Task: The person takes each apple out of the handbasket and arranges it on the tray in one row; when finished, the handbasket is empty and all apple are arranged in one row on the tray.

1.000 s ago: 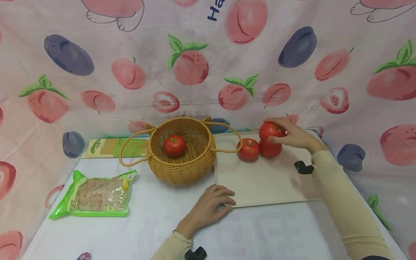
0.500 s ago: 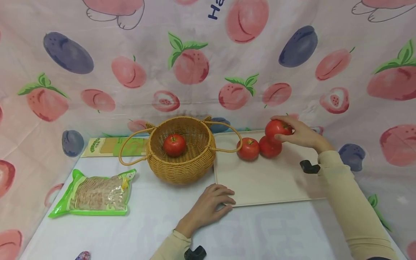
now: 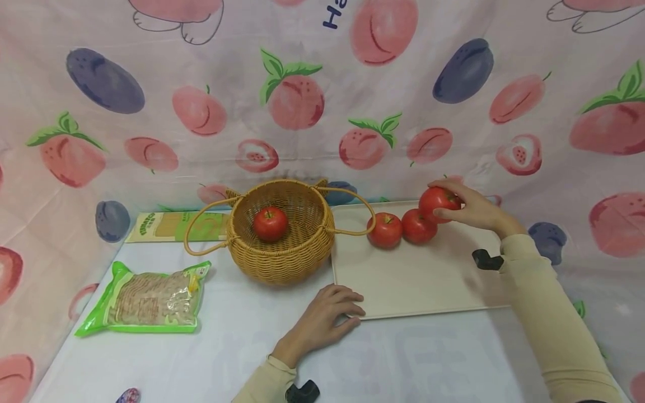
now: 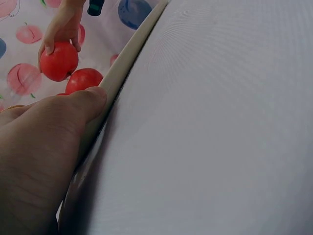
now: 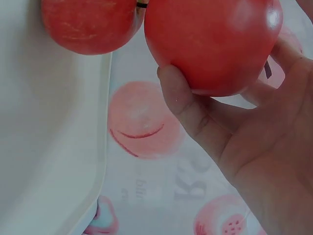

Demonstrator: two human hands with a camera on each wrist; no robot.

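Observation:
My right hand (image 3: 476, 208) grips a red apple (image 3: 437, 204) above the back of a cream tray (image 3: 420, 282). In the right wrist view, the thumb presses the side of this apple (image 5: 210, 44). Two more red apples, one left (image 3: 385, 230) and one right (image 3: 419, 226), sit on the tray just left of the held one. My left hand (image 3: 322, 316) rests at the tray's front left corner with loosely spread fingers; its thumb (image 4: 90, 100) lies along the tray rim in the left wrist view. A wicker basket (image 3: 282, 266) holds another apple (image 3: 270, 224).
Left of the basket lie a flat green-and-yellow packet (image 3: 168, 226) and a green-edged clear bag (image 3: 151, 299). The basket's right handle (image 3: 360, 232) reaches over the tray. A small wrapped item (image 3: 129, 396) is at the front left. A fruit-print cloth (image 3: 302, 151) hangs behind.
My right hand has moved the held apple to the right, from above the right-hand apple to beside it. The left hand stays where it was.

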